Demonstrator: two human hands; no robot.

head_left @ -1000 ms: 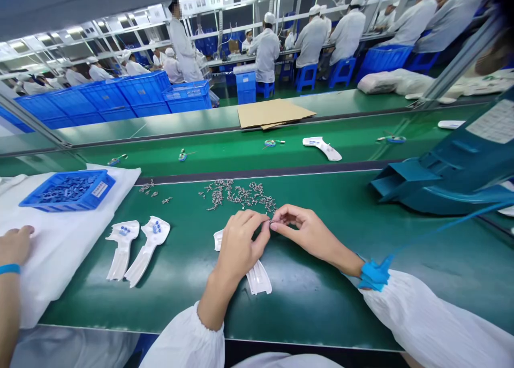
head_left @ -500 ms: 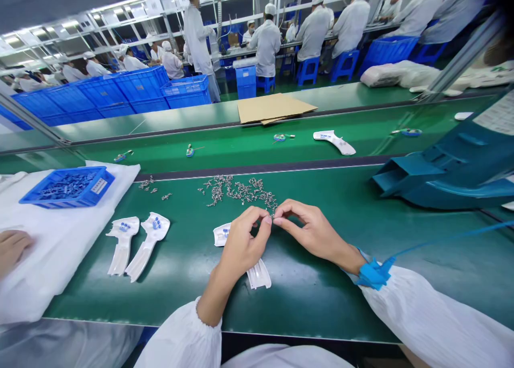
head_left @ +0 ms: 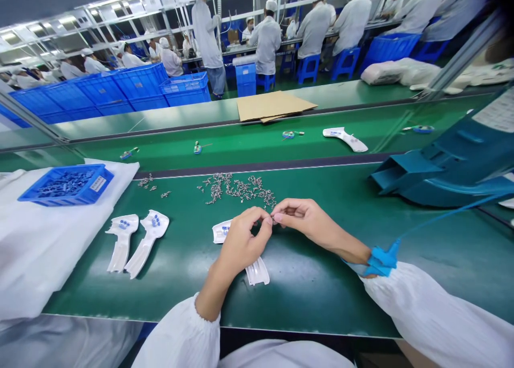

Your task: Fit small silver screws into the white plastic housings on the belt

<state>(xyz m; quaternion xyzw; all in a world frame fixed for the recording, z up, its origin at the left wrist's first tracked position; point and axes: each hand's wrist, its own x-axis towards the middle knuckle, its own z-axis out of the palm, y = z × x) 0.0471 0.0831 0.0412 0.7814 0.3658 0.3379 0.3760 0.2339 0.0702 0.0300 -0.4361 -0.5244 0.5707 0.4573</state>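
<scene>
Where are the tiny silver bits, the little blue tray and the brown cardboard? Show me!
Tiny silver bits [head_left: 243, 189], head view: middle of the scattered pile.
Little blue tray [head_left: 82, 198], head view: its front wall.
Brown cardboard [head_left: 269, 106], head view: its flat upper face.

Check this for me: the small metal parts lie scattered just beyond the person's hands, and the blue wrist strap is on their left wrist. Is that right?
Not quite: the head view shows the blue wrist strap on the right wrist, not the left. The small metal parts do lie scattered just beyond the left hand and right hand.
</scene>
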